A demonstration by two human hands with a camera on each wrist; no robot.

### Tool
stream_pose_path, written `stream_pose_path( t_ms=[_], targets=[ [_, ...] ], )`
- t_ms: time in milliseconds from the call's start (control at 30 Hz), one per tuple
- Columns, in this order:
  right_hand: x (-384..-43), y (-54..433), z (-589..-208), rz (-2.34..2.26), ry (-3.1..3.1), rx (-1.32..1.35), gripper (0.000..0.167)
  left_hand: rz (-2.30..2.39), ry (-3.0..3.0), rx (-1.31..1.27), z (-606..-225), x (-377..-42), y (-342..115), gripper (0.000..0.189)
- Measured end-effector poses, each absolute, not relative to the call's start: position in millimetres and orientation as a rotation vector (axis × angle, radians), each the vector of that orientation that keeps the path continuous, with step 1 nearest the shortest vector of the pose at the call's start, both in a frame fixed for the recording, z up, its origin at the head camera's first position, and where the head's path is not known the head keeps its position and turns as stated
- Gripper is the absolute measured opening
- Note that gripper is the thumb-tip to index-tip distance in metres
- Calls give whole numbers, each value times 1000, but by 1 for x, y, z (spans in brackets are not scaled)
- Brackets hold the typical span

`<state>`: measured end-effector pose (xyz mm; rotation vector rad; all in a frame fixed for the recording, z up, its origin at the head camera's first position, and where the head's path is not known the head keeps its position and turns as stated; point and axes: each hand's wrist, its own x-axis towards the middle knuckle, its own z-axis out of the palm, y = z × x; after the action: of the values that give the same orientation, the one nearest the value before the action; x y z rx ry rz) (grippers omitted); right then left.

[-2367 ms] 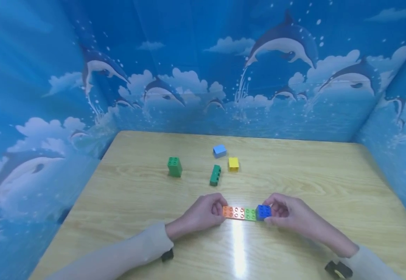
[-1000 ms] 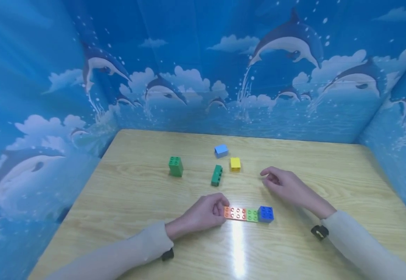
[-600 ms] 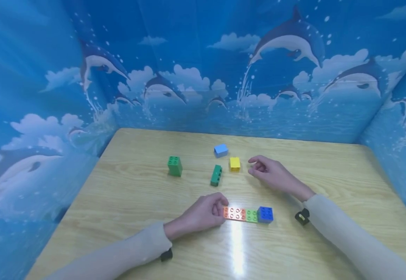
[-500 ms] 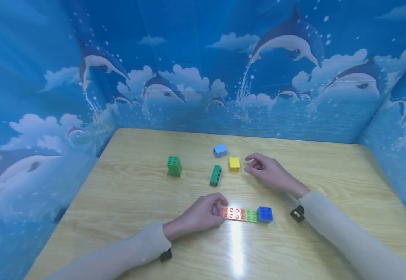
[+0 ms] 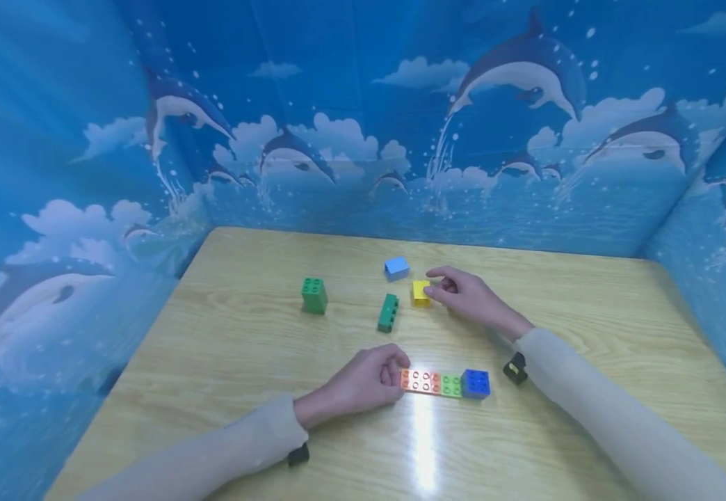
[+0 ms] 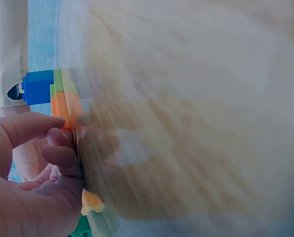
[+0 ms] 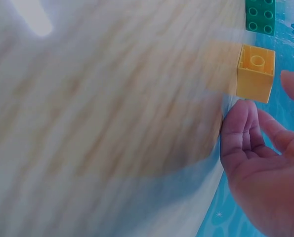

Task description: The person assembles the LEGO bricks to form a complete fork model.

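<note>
In the head view my left hand (image 5: 359,381) pinches the left end of an orange toy building brick (image 5: 422,381). A light green brick (image 5: 451,385) adjoins it in a row, with a taller dark blue brick (image 5: 476,384) at the right end. Farther back, my right hand (image 5: 468,298) is at a yellow brick (image 5: 421,299), its thumb and forefinger spread. The right wrist view shows a gap between thumb and fingers, and the yellow brick (image 7: 254,84) lies just beyond the fingertips, its hollow side visible. Whether the thumb touches it cannot be told.
Left of the yellow brick lies a dark green brick (image 5: 388,313) on its side. A light blue brick (image 5: 397,268) sits behind them. A tall green block (image 5: 314,296) stands farther left on the wooden table (image 5: 225,334). Dolphin-print cloth (image 5: 338,139) encloses the table.
My right hand has let go of the dark blue brick and moved back and left to the yellow brick. My left hand has stayed at the orange brick.
</note>
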<state>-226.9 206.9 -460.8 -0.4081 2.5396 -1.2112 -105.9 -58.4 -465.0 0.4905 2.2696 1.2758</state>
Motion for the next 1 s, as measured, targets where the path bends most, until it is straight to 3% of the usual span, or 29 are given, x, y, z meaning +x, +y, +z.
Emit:
stream_pose_path(
  t_ms=[1000],
  targets=[
    [-219,207,-458,-1443,2374,-334,37,1222,2305,482,-464,-105,-55,41]
  ],
)
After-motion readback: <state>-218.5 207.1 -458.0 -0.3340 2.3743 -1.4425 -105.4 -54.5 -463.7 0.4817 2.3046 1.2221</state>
